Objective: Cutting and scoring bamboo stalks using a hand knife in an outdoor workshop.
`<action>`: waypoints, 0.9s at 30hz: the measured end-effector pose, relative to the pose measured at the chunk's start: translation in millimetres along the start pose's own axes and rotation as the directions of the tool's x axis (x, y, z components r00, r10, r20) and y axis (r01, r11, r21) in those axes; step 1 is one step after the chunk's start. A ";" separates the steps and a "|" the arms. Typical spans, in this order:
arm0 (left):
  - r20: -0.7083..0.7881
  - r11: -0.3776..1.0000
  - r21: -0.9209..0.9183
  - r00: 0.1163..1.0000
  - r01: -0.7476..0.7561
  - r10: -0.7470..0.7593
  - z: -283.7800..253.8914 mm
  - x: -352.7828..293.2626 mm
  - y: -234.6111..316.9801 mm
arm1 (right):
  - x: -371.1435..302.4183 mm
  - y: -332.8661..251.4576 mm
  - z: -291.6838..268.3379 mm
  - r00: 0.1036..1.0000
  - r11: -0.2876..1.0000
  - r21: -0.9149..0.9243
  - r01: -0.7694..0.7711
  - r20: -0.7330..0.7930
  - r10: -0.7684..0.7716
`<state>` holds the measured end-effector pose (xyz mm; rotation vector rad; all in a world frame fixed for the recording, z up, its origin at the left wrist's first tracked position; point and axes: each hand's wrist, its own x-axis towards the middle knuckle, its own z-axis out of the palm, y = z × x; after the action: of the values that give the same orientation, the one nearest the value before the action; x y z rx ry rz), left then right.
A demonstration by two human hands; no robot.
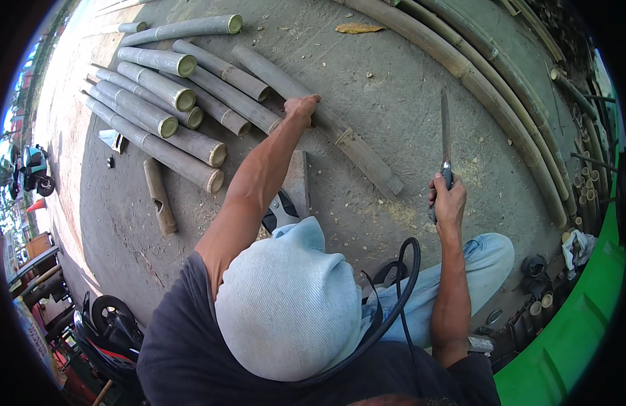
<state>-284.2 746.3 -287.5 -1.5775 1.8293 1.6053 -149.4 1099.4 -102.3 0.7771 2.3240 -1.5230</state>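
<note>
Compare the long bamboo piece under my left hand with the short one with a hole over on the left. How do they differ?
The long bamboo piece is several times the length of the short bamboo piece. The long piece has the left hand on it; the short piece lies untouched. The long piece slants down to the right, while the short piece runs more nearly upright in the picture. Both are brownish-grey bamboo.

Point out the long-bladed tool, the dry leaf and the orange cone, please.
Long-bladed tool (446,144), head view: on the blade.
Dry leaf (358,28), head view: its middle.
Orange cone (36,205), head view: its side.
</note>
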 end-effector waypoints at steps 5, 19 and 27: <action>0.029 0.975 -0.177 0.990 -0.134 0.141 -36.7 9.5 26.0 | -0.3 9.3 -0.3 0.999 1.000 -0.013 -0.013 0.050 0.014; -0.314 0.259 -0.598 0.519 -0.759 0.795 -212.5 -180.3 199.6 | -28.5 -7.7 32.9 0.966 0.994 0.098 0.051 0.246 -0.074; -0.084 0.298 -0.631 0.444 -0.717 0.892 -234.6 -214.3 170.9 | -52.4 -22.2 44.0 0.963 0.997 0.068 0.039 0.263 -0.056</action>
<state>-235.4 639.0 53.5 -0.2606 2.2198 2.9056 -122.0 1037.4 -78.4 0.4985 2.1220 -1.6165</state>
